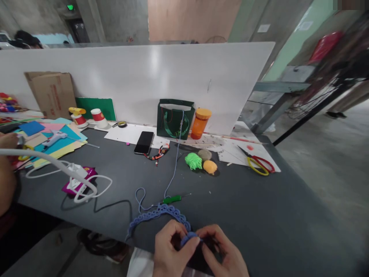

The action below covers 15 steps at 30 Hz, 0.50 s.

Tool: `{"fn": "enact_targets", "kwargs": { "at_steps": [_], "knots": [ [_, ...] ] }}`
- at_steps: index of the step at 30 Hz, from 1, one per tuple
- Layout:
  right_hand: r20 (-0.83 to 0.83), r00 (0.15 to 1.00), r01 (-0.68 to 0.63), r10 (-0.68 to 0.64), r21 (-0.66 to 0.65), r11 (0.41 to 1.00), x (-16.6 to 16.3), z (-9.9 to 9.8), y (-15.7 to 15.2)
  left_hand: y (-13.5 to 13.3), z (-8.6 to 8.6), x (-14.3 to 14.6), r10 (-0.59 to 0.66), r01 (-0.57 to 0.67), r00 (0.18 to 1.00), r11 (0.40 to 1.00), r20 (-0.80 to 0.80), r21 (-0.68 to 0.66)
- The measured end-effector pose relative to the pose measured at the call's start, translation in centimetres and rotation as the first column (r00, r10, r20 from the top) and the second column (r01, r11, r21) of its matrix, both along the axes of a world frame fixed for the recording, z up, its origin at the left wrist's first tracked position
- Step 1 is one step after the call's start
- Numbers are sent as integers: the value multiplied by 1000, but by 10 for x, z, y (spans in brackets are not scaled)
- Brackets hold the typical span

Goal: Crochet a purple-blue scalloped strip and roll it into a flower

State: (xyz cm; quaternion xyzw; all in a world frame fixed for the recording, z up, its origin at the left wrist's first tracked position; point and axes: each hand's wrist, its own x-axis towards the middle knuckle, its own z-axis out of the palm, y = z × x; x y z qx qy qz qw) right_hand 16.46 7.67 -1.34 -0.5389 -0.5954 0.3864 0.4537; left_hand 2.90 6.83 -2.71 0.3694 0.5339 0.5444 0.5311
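Note:
Near the table's front edge, my left hand (173, 250) pinches one end of a blue crocheted strip (161, 211) between thumb and fingers. My right hand (220, 250) is closed at the same end, thumb and fingertips together on the blue yarn. Leftward from my hands the strip curves across the table, its far end hanging at the edge. A green-handled crochet hook (172, 199) lies just beyond it. Blue yarn (175, 169) runs from the strip up into a dark green paper bag (175, 119).
Beyond my hands lie yarn balls (193, 161), a black phone (144, 142), and a beaded string (159, 154). An orange jar (201, 123) stands beside the bag; scissors (259, 163) lie right. At left are a white cable (86, 184), coloured paper (69, 142) and another person's arm (7, 173).

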Motion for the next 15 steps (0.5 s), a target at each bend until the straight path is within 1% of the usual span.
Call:
{"fn": "enact_targets", "kwargs": {
  "at_steps": [3, 6, 9, 10, 11, 12, 13, 15],
  "knots": [
    [-5, 1000, -1, 1, 0, 1000, 2, 0, 1, 0, 0, 2, -55, 56, 998, 998, 23, -32],
    [-26, 1000, -19, 17, -80, 997, 10, 2, 2, 0, 1, 1, -117, 126, 988, 988, 101, -88],
    [-100, 986, -151, 135, -170, 974, 16, 4, 2, 0, 2, 0, -138, 154, 982, 979, 129, -130],
    [-138, 977, -187, 164, -177, 966, 16, 4, 2, 0, 2, 0, -137, 155, 982, 977, 131, -144],
    [-183, 970, -194, 161, -175, 965, 15, 4, 2, 0, 2, 0, -132, 154, 982, 975, 135, -162],
    [-232, 965, -167, 126, -169, 971, 13, 2, 1, 1, 2, 1, -124, 149, 982, 972, 144, -182],
    [-278, 959, -107, 60, -159, 982, 10, 1, 0, 1, 2, 2, -113, 144, 981, 969, 158, -203],
    [-338, 936, 51, -93, -130, 990, 4, -4, -3, 0, 3, 6, -89, 133, 978, 963, 190, -233]
  ]
}}
